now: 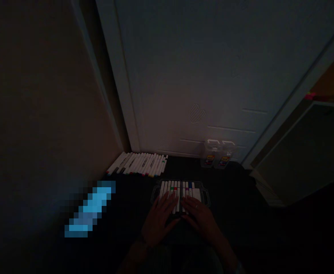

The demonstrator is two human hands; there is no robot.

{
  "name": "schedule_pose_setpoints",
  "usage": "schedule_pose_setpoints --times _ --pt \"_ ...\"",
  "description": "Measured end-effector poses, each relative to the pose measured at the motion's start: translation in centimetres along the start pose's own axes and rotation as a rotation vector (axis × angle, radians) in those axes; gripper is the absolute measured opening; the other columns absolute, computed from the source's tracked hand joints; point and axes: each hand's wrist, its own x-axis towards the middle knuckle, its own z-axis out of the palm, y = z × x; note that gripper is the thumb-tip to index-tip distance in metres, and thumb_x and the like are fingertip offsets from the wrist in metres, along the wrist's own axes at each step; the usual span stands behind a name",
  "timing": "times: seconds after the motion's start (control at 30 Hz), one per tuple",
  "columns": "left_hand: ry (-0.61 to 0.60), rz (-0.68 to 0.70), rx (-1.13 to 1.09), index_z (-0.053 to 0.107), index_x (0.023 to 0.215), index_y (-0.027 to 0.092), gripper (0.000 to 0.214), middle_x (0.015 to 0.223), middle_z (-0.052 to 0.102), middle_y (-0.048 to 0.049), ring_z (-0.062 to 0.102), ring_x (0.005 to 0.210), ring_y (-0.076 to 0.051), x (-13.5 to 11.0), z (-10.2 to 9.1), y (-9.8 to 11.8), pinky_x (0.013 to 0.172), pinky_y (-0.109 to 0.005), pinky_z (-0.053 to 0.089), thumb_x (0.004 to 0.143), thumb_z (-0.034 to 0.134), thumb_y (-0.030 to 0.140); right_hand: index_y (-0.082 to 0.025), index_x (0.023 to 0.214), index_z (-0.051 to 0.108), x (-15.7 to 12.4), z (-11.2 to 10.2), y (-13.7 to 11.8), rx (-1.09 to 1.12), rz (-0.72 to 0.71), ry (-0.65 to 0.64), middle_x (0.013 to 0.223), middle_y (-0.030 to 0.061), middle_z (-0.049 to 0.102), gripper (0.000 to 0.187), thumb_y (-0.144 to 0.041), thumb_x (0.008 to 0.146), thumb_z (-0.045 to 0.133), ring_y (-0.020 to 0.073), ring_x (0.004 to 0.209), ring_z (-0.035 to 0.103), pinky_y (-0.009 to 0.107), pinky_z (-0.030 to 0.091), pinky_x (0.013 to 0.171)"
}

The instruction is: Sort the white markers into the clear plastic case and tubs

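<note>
The scene is very dark. A dark tray (205,196) lies on the floor and holds a row of white markers (174,189) with coloured caps. My left hand (159,219) lies flat with fingers spread on the near ends of the left markers. My right hand (198,215), with a ring on one finger, rests open on the right markers. Neither hand grips anything.
A second row of white markers (140,163) lies loose on the floor by the wall corner. Two small clear containers (217,154) stand against the white door (212,76). A blurred blue glowing patch (91,209) lies at left. A dark panel (306,152) leans at right.
</note>
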Motion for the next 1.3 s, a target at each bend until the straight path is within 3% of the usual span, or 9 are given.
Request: schedule_pose_setpoints --times 0.17,0.3,0.43,0.57,0.73,0.87,1.1,1.3 --pt "0.075 -0.114 -0.039 0.034 0.134 0.030 0.050 0.135 0.042 -0.0005 0.037 0.123 -0.022 1.6 -1.8 -1.4 0.102 -0.041 0.032 0.087 0.036 0.047 -0.029 0.123 0.050 -0.2 -0.5 0.4 0.008 0.098 0.158 0.120 0.0035 0.057 0.035 -0.027 0.089 0.041 0.0199 0.109 0.052 0.042 0.040 0.095" --pt "0.147 -0.320 -0.020 0.052 0.118 0.028 0.038 0.114 0.056 -0.0038 0.048 0.106 -0.023 6.1 -2.3 -4.6 0.088 -0.040 0.040 0.088 0.035 0.043 -0.025 0.111 0.058 -0.6 -0.1 1.5 0.151 0.301 0.370 0.110 0.0061 0.061 0.031 -0.028 0.090 0.035 0.0215 0.102 0.055 0.042 0.043 0.087" --pt "0.104 -0.410 0.064 0.059 0.104 0.023 0.030 0.104 0.057 -0.0083 0.047 0.102 -0.026 11.1 -1.3 -7.7 0.082 -0.040 0.039 0.085 0.042 0.039 -0.023 0.105 0.059 -0.9 0.3 2.2 0.301 0.453 0.449 0.104 0.0071 0.061 0.030 -0.029 0.091 0.034 0.0208 0.098 0.054 0.038 0.043 0.084" --pt "0.083 -0.451 0.166 0.054 0.106 0.016 0.030 0.107 0.054 -0.0121 0.045 0.103 -0.027 13.6 0.3 -9.0 0.084 -0.041 0.036 0.082 0.049 0.033 -0.022 0.102 0.060 -1.1 0.6 2.6 0.323 0.454 0.447 0.101 0.0078 0.060 0.029 -0.032 0.091 0.035 0.0217 0.096 0.054 0.038 0.043 0.083" --pt "0.070 -0.426 0.197 0.051 0.109 0.016 0.034 0.115 0.050 -0.0135 0.040 0.109 -0.030 13.8 2.1 -8.9 0.085 -0.043 0.034 0.079 0.053 0.032 -0.022 0.101 0.059 -1.2 0.9 2.7 0.309 0.457 0.430 0.099 0.0078 0.060 0.029 -0.031 0.091 0.034 0.0219 0.095 0.053 0.039 0.042 0.083" --pt "0.064 -0.394 0.194 0.051 0.109 0.017 0.032 0.115 0.049 -0.0130 0.039 0.110 -0.030 13.7 2.6 -9.0 0.086 -0.042 0.033 0.080 0.051 0.030 -0.022 0.102 0.059 -1.0 0.6 2.5 0.260 0.409 0.389 0.100 0.0072 0.060 0.027 -0.030 0.090 0.036 0.0216 0.096 0.052 0.039 0.042 0.083" --pt "-0.001 -0.435 0.230 0.047 0.117 0.013 0.043 0.117 0.049 -0.0141 0.037 0.113 -0.029 14.8 3.0 -9.9 0.088 -0.041 0.031 0.079 0.053 0.031 -0.025 0.111 0.056 -0.5 0.9 2.4 -0.003 0.263 0.200 0.113 0.0041 0.058 0.029 -0.031 0.086 0.042 0.0238 0.108 0.046 0.044 0.033 0.095" --pt "-0.045 -0.423 0.222 0.058 0.101 0.012 0.024 0.116 0.052 -0.0142 0.039 0.112 -0.028 15.7 3.8 -10.6 0.086 -0.039 0.033 0.081 0.050 0.022 -0.029 0.123 0.047 -0.4 1.9 2.1 -0.120 0.242 0.142 0.130 0.0022 0.045 0.037 -0.033 0.086 0.042 0.0267 0.118 0.038 0.047 0.030 0.098"
